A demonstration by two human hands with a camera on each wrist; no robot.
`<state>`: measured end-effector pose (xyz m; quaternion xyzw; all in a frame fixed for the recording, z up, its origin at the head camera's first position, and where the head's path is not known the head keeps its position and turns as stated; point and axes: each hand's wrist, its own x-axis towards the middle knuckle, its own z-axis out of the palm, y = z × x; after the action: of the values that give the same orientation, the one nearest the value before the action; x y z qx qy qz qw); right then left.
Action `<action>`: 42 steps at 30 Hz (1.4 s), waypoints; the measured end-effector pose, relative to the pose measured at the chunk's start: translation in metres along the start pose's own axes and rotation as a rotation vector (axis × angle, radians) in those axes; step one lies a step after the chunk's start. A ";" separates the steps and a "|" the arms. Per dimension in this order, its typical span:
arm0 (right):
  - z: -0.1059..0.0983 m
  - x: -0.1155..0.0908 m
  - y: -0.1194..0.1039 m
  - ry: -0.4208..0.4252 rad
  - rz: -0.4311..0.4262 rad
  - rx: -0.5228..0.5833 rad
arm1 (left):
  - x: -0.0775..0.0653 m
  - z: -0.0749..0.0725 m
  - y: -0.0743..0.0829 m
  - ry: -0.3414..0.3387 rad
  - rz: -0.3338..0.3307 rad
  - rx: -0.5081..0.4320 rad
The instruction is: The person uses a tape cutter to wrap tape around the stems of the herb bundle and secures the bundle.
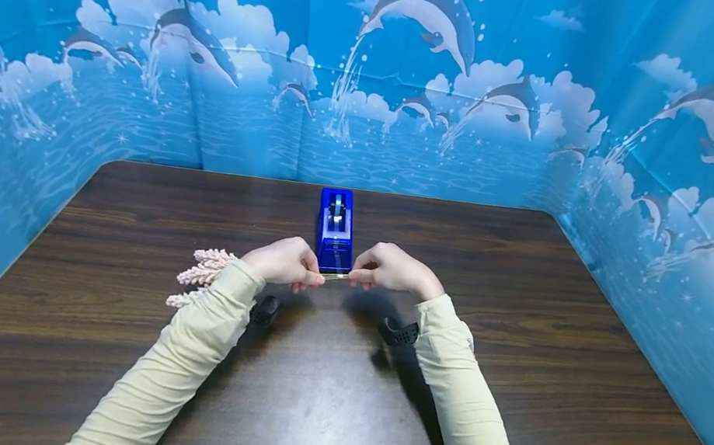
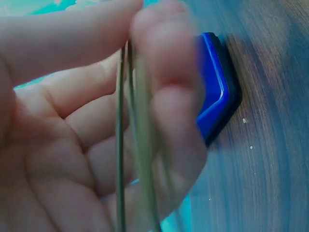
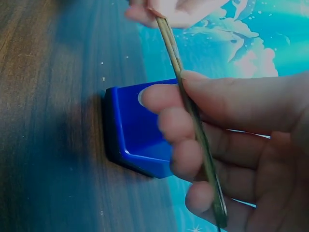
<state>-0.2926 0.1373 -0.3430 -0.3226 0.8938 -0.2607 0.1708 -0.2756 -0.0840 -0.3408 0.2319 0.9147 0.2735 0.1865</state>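
Note:
Pale pink flower sprigs (image 1: 205, 268) show to the left of my left forearm, partly hidden by the sleeve. Their thin green-brown stems (image 3: 169, 41) seem to run through my left hand (image 1: 287, 261), which pinches them between thumb and fingers; the left wrist view is blurred there. At the other end my right hand (image 1: 395, 270) pinches the stem bundle, with its other fingers curled along it. A short length of stems spans the gap between both hands. Just beyond them stands a blue tape dispenser (image 1: 335, 233). A shiny patch shows on the stems in the right wrist view.
The dark wood-grain table (image 1: 516, 375) has rounded far corners. Around it hangs a blue curtain (image 1: 382, 156) printed with dolphins and clouds. Black straps (image 1: 398, 333) are on both wrists, below the sleeves.

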 end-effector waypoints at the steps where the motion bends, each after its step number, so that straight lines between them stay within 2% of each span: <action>1: 0.000 0.000 0.000 0.002 0.002 0.004 | 0.000 0.000 0.000 0.003 -0.003 -0.012; 5: 0.003 0.002 0.000 -0.009 0.004 0.028 | 0.000 -0.001 -0.001 0.025 -0.036 -0.027; 8: 0.004 0.003 0.001 -0.015 0.007 0.029 | -0.001 0.000 -0.001 0.039 -0.042 -0.005; 15: 0.005 0.004 0.000 0.010 0.024 0.007 | -0.001 0.002 -0.003 0.080 -0.021 0.046; 21: 0.006 0.005 0.001 0.031 0.021 -0.009 | 0.000 0.003 -0.002 0.143 -0.016 0.081; 25: 0.006 0.005 0.004 0.012 0.011 0.009 | 0.000 0.003 0.000 0.160 -0.020 0.089; 34: 0.005 0.004 0.005 -0.020 0.003 0.050 | 0.002 0.004 -0.001 0.142 -0.057 0.091; 39: 0.005 0.004 0.006 -0.028 0.010 0.053 | 0.001 0.003 0.003 0.070 -0.099 0.016; 42: 0.005 0.005 0.006 -0.007 0.008 0.045 | 0.000 0.003 0.005 0.057 -0.115 -0.017</action>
<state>-0.2969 0.1364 -0.3510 -0.3159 0.8884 -0.2787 0.1824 -0.2726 -0.0793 -0.3399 0.1695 0.9291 0.2765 0.1779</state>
